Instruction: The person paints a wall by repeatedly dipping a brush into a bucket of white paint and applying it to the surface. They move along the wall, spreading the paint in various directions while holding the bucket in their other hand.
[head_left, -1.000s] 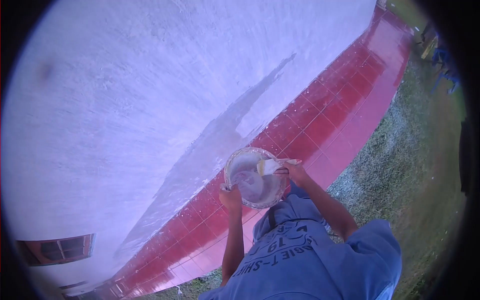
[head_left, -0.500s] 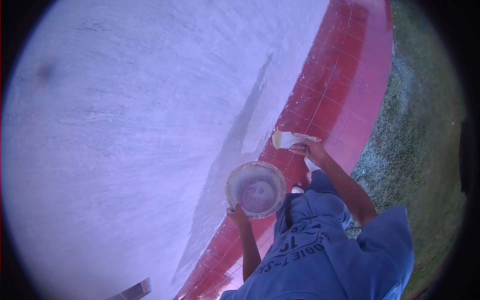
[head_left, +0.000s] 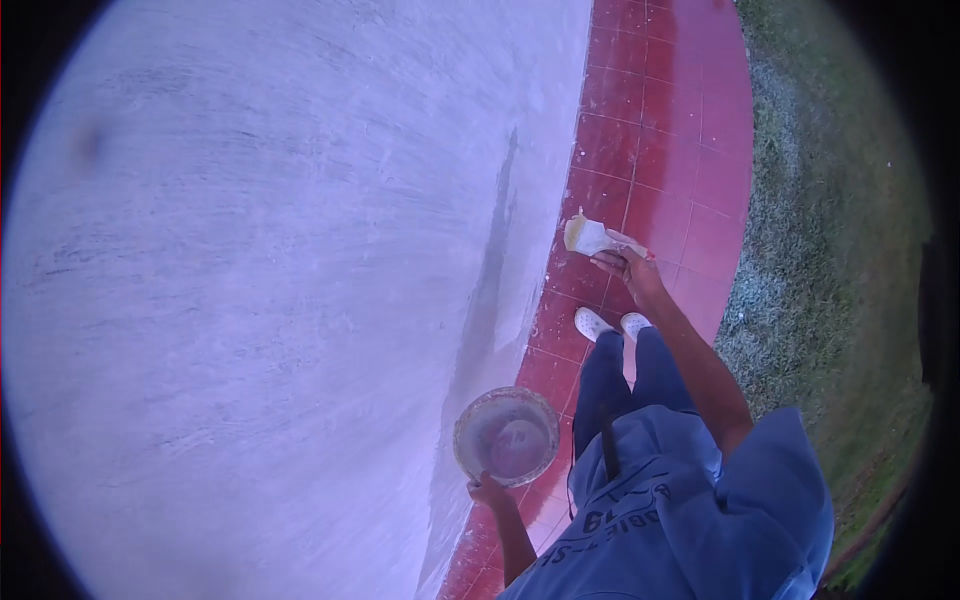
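My left hand point(head_left: 486, 490) grips the near rim of a round bucket point(head_left: 507, 437), with a little pale liquid at its bottom. The bucket hangs beside the whitish wall point(head_left: 300, 250). Farther forward, my right hand point(head_left: 627, 260) is closed round the handle of a wide paint brush point(head_left: 588, 235). The brush's pale bristles point left toward the wall, apart from it, above the red tiles.
A red tiled walkway point(head_left: 610, 150) with white specks runs along the wall. Grass point(head_left: 800, 270) borders it on the right. Two white shoes point(head_left: 592, 323) stand on the tiles. A darker grey streak point(head_left: 488, 280) marks the wall.
The view has shifted, and both shoes now show fully. The bucket sits lower in view, farther from the brush. The brush is slightly higher, still in my right hand.
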